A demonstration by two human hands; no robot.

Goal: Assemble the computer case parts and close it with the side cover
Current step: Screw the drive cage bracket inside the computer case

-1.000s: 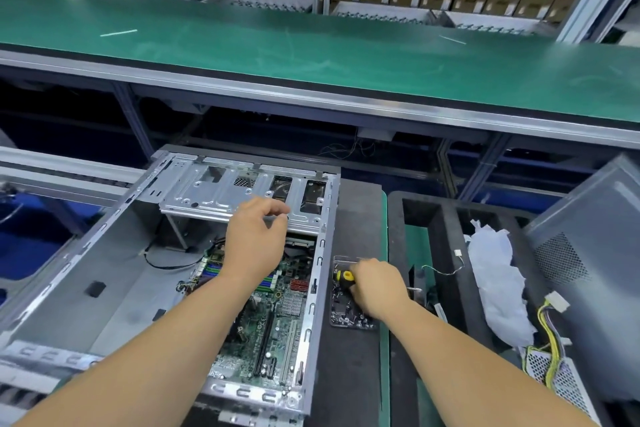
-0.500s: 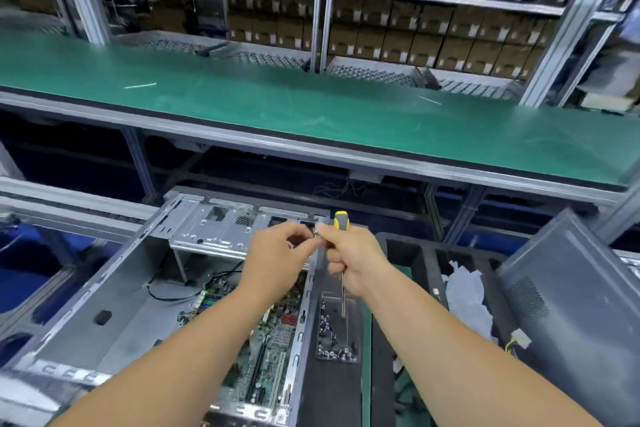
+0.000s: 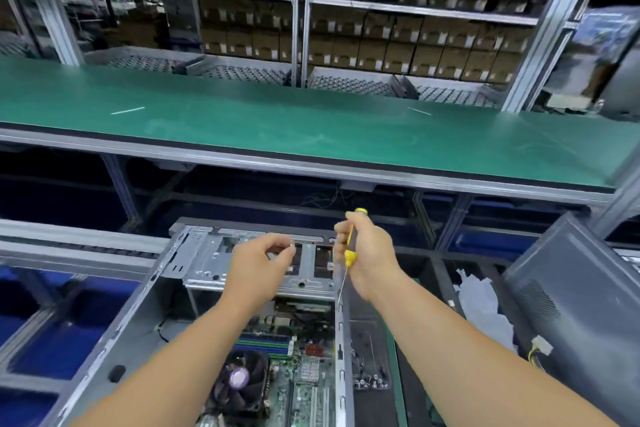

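An open grey computer case [image 3: 138, 315] lies flat before me, its motherboard [image 3: 304, 385] and black CPU fan [image 3: 239, 381] exposed. A silver drive bracket [image 3: 207, 263] spans the case's far end. My left hand [image 3: 256, 270] hovers over the bracket, thumb and forefinger pinching what looks like a small screw. My right hand [image 3: 367, 253] grips a yellow-handled screwdriver [image 3: 349, 253] upright, its thin shaft pointing down at the case's right wall. The grey side cover [image 3: 571, 305] leans at the far right.
A clear tray of screws [image 3: 369, 371] sits on the black mat right of the case. White wrapping [image 3: 481, 302] and a yellow-wired connector [image 3: 540, 347] lie beside the side cover. A green conveyor belt [image 3: 311, 128] runs across behind, with shelves of boxes beyond.
My right hand picked the screwdriver up from the screw tray and raised it upright beside my left hand. My head tilted up, so the case sits lower in view.
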